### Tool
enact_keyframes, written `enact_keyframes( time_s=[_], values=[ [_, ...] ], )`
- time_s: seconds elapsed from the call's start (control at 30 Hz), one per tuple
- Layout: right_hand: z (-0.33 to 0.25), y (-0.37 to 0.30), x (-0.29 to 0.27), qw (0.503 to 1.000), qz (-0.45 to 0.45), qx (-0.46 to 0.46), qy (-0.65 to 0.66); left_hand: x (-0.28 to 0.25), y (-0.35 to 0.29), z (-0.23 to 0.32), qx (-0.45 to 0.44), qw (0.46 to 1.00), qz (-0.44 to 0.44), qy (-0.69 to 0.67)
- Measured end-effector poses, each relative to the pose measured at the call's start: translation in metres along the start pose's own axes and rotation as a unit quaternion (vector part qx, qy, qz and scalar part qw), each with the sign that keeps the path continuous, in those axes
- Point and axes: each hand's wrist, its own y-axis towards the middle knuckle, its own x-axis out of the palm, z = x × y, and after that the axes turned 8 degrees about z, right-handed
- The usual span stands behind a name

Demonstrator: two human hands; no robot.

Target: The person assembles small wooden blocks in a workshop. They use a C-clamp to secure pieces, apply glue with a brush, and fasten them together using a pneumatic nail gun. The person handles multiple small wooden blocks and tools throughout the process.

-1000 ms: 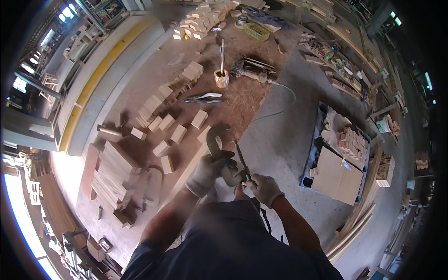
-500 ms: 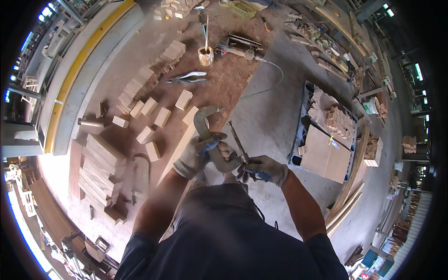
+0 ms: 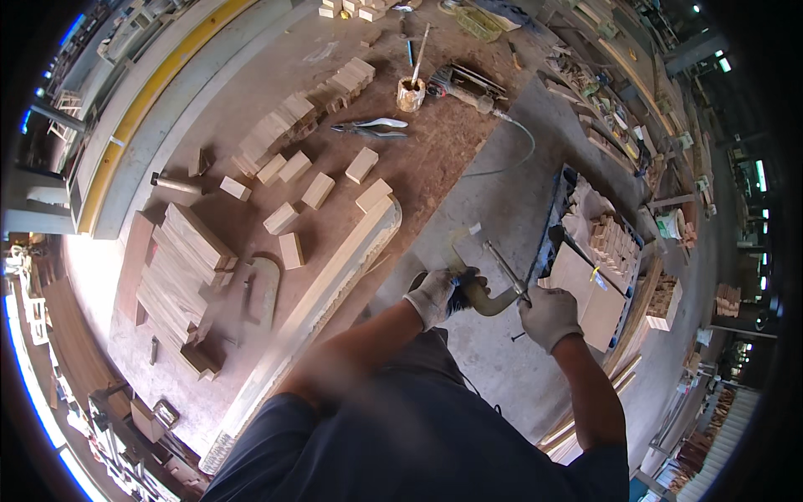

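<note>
A brown work surface (image 3: pixel 447 151) fills the middle and left of the view, with grey concrete floor (image 3: pixel 523 188) to its right. On that floor stands a dark pallet (image 3: pixel 555 209) bearing a cardboard sheet (image 3: pixel 579 269) and a heap of small wooden pieces (image 3: pixel 611 238). A long pale wooden strip (image 3: pixel 339 268), ragged along one side, runs diagonally over the near part of the surface. Left of it lies a stack of wooden planks (image 3: pixel 180 280), and beyond that a slanting row of wooden blocks (image 3: pixel 293 117).

The greenish C-clamp (image 3: pixel 493 304) is held up in front of the person, to the right of the strip. The gloved left hand (image 3: pixel 439 297) is wrapped around its curved frame; the gloved right hand (image 3: pixel 552 316) is closed on the outer end of its screw, the exact finger positions partly hidden.

A second C-clamp (image 3: pixel 269 289) lies flat just beside the planks. Farther off rest an air-powered tool (image 3: pixel 468 94) with a thin hose, pale-handled pliers (image 3: pixel 368 127) and a stained pot (image 3: pixel 411 95) with a brush standing in it. Several loose blocks (image 3: pixel 318 191) lie scattered between the row and the strip.
</note>
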Motion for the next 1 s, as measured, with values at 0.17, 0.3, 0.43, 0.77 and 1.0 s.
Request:
enact_keyframes(
  time_s=[0.17, 0.3, 0.43, 0.77, 1.0],
  values=[
    [0.006, -0.003, -0.025, 0.936, -0.116, 0.113, 0.313, 0.003, -0.019, 0.009, 0.043, 0.993, 0.012, 0.106],
    [-0.002, -0.011, -0.022, 0.706, -0.176, 0.273, 0.630, -0.012, -0.011, 0.015, 0.032, 0.992, -0.068, 0.100],
    [-0.003, -0.014, -0.008, 0.658, -0.194, 0.276, 0.673, -0.017, -0.017, 0.018, 0.037, 0.993, -0.079, 0.080],
    [-0.010, -0.015, -0.015, 0.772, -0.209, 0.220, 0.558, -0.043, -0.004, 0.009, 0.057, 0.994, -0.036, 0.090],
    [-0.009, -0.023, 0.017, 0.998, 0.027, -0.042, 0.024, -0.022, -0.008, 0.013, 0.030, 0.988, 0.080, 0.127]
  ],
)
